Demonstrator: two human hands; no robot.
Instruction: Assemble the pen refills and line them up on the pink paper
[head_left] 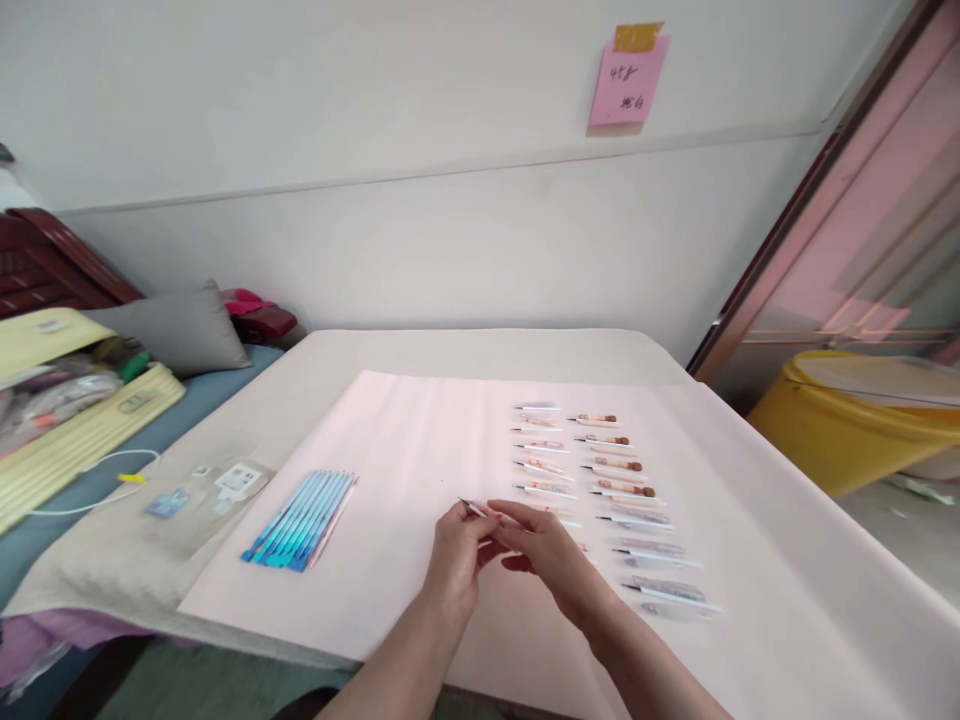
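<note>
Over the front middle of the pink sheet, my left hand (454, 555) pinches a slim pen (476, 508) near its dark tip, which points up and to the left. My right hand (544, 545) is closed around the same pen farther back, and the fingers of both hands meet on it. Most of the pen's body is hidden by the fingers. To the right, pens (536, 446) with pinkish markings lie in a column, partly behind my right hand. Beside them is a second column, with brown-ended pens (619, 464) at the back and clear ones (667, 588) in front.
A row of slim blue-ended sticks (300, 520) lies at the left of the pink sheet (420, 420). Beyond it are a clear plastic bag (214, 495) and a yellow case (82, 420). A yellow bin (847, 420) stands at right. The white wall (450, 250) closes the back.
</note>
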